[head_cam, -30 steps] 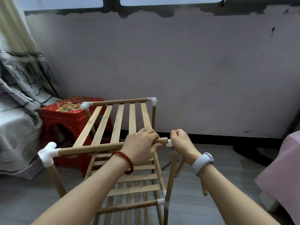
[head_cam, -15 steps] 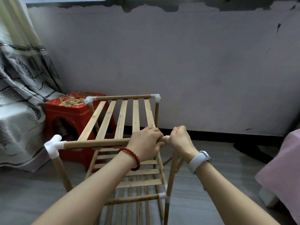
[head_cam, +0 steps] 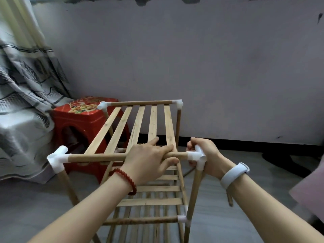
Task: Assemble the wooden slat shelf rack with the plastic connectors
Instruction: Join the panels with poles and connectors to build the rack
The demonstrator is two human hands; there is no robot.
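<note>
Against a grey wall (head_cam: 210,67), left hand (head_cam: 149,158) grips the rail (head_cam: 96,157); right hand (head_cam: 208,155) half hides its clasped connector (head_cam: 197,155).

Open floor (head_cam: 245,216) lies right of the rack (head_cam: 140,123); a red stool (head_cam: 82,118) and curtain (head_cam: 26,88) crowd its left.

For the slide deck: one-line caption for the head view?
Left hand steadies the front rail while the right hand grips the white corner connector on the slat rack.

Corner connector (head_cam: 197,156) now uncovered, seated
</note>
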